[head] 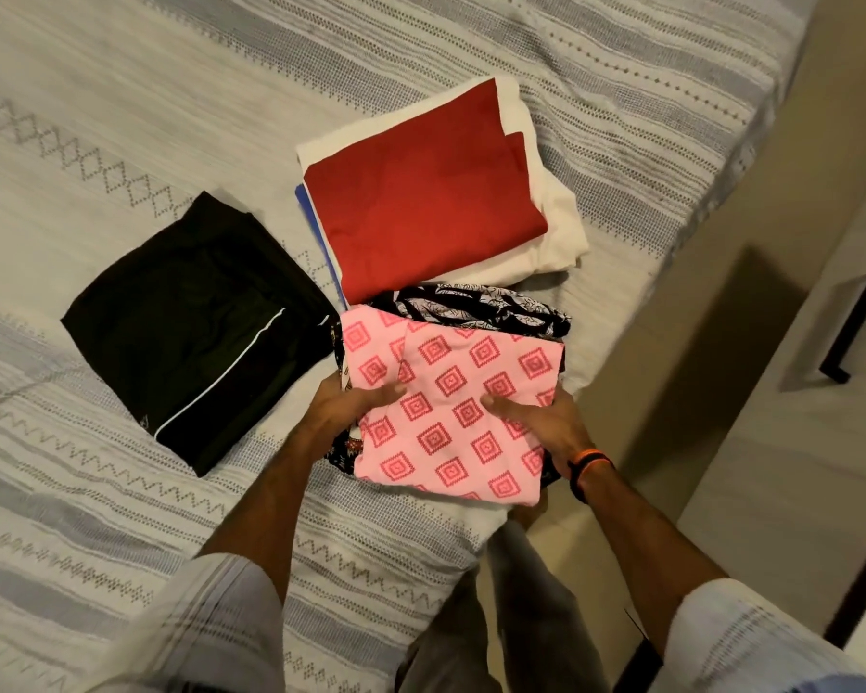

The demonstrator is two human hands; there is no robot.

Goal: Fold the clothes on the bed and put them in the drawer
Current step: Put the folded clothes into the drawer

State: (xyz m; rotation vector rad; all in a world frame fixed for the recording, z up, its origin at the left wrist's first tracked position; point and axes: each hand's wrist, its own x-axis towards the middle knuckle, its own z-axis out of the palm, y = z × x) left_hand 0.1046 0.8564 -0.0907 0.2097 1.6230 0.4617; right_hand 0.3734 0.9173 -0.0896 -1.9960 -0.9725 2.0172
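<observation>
A folded pink garment with red square prints (451,407) tops a small stack at the bed's near corner, over a black-and-white patterned garment (476,305). My left hand (346,405) grips the stack's left side, thumb on top and fingers underneath. My right hand (541,422) grips its right side the same way. Behind it lies a second pile: a folded red garment (421,197) over a white one (556,237), with a blue edge (316,227) showing. Folded black shorts with white piping (196,327) lie to the left.
The bed (121,117) has a grey and white striped cover. Its right edge drops to a beige floor (771,317). A dark metal handle or frame (861,317) shows at the right on pale furniture. No drawer is identifiable.
</observation>
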